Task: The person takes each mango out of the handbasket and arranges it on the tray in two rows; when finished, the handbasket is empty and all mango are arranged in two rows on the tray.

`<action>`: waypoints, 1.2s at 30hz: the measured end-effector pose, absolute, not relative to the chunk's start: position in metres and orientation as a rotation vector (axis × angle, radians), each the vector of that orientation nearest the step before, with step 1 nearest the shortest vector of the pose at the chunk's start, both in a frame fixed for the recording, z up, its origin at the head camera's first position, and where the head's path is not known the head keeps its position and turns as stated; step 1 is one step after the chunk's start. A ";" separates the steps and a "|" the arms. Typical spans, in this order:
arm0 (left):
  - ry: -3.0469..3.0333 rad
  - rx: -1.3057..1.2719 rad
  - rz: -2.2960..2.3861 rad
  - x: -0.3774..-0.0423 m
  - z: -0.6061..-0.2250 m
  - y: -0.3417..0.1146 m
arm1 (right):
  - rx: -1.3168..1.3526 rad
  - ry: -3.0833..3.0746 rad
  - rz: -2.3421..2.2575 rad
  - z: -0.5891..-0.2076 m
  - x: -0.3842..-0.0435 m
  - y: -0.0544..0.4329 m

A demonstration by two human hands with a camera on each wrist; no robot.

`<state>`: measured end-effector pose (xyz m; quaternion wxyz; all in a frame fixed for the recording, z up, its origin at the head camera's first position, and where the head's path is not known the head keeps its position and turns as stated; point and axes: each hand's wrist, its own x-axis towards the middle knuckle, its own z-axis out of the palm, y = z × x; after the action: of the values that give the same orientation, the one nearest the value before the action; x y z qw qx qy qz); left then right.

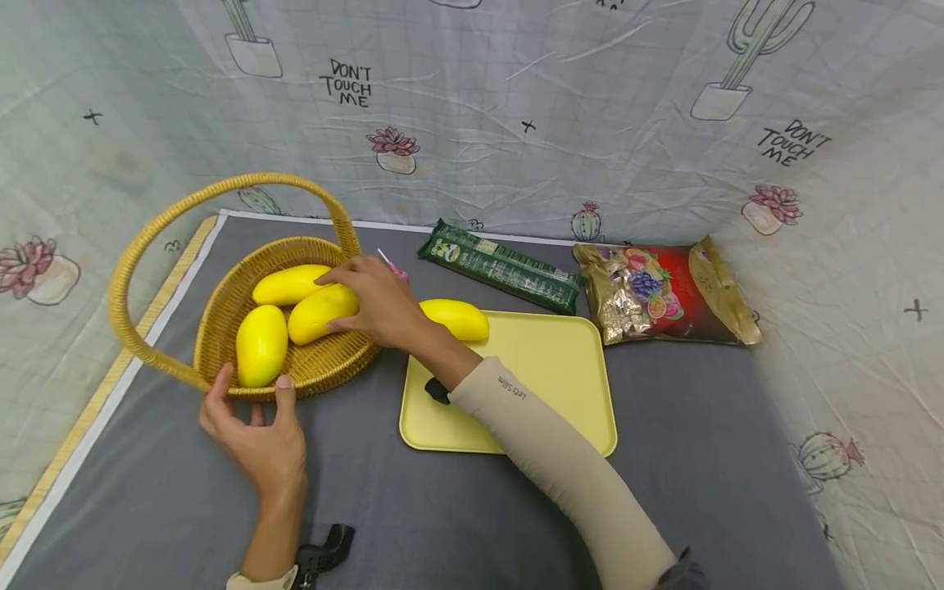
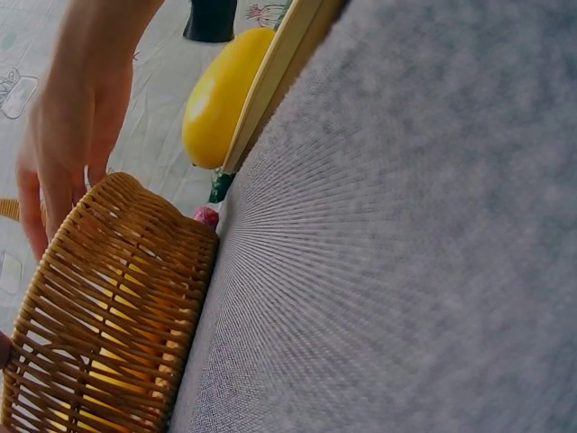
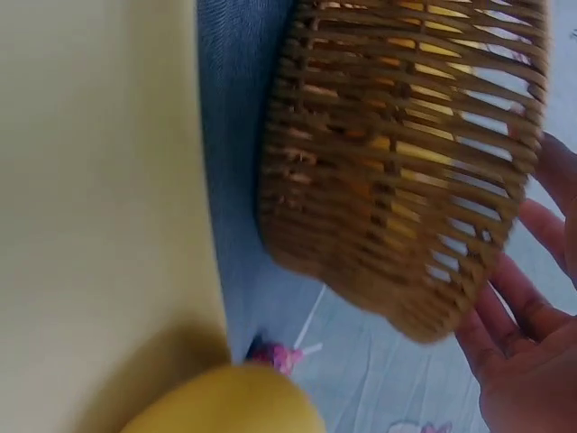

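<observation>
Gripping a mango (image 1: 320,315) w/ our R hand (image 1: 379,303), approx. 3 o'clock inside the basket (image 1: 330,380); our L hand (image 1: 267,442) holds the near rim at approx. 7 o'clock. Prob. light, stiff & a bit slippery, so we'd pinch its fat middle. 2nd mango (image 1: 457,319): 11 o'clock on the tray (image 1: 553,385).

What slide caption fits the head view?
Right hand grips a yellow oval fruit inside a tan wicker basket; left hand touches its rim.

Four mangoes (image 1: 262,346), two packets (image 1: 501,266), one basket (image 1: 210,328)
</observation>
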<state>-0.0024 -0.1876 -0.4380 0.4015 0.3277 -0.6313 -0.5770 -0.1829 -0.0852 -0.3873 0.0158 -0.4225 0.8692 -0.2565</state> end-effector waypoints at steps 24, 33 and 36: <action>-1.632 0.812 -1.431 0.000 -0.439 -0.189 | -1.322 2.718 -0.429 -0.397 -0.190 -0.128; -1.637 0.819 -1.428 -0.001 -0.442 -0.190 | -1.296 2.703 -0.557 -0.393 -0.183 -0.116; -1.631 0.814 -1.431 -0.001 -0.442 -0.190 | -1.295 2.700 -0.614 -0.388 -0.180 -0.112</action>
<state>-0.0009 -0.1897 -0.4419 0.4004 0.3220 -0.6450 -0.5657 -0.1801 -0.1120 -0.3877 0.0422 -0.4233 0.8825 -0.2006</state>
